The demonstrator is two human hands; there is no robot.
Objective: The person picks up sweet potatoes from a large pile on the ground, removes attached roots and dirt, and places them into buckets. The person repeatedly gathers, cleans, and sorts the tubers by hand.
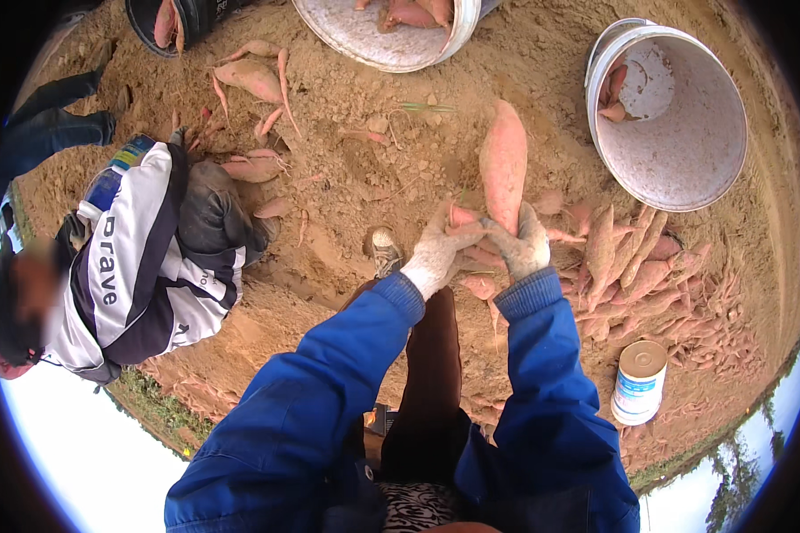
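Note:
Both my hands wear pale, soil-stained work gloves and meet in front of me above the sandy ground. My right hand [523, 243] grips the lower end of a large pink sweet potato [505, 156], which points away from me. My left hand [440, 246] is closed on a smaller sweet potato [463, 216], its fingers touching those of my right hand. A heap of dug sweet potatoes [647, 280] lies on the soil to the right, and a few more lie just under my hands, partly hidden by them.
A white bucket [680, 153] with a few sweet potatoes lies tipped at the upper right. Another wide bucket [373, 40] and a dark bucket [200, 26] hold roots at the top. A pale tub [640, 383] stands at the right. A co-worker [153, 266] crouches at the left near scattered sweet potatoes [250, 80].

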